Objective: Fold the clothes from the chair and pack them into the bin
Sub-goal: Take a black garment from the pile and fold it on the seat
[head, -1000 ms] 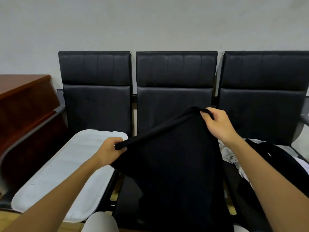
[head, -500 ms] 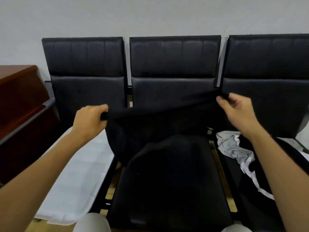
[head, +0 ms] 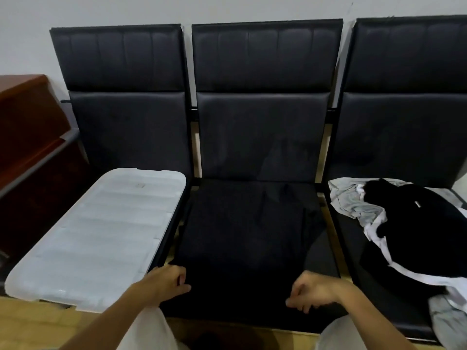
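Both curled hands, left hand (head: pixel 168 281) and right hand (head: pixel 312 291), pinch the black garment (head: pixel 242 236); no writing legible.

You see three black seats (head: pixel 260 137), one white bin lid (head: pixel 101 238), one clothes pile (head: pixel 414 233), two hands (head: pixel 166 281)

Single head-worn view, wide-angle, looking forward and steeply down. Close range: middle chair seat (head: pixel 252 223) fills frame centre, wall (head: pixel 227 8) along top edge, both forearms entering from bottom edge.
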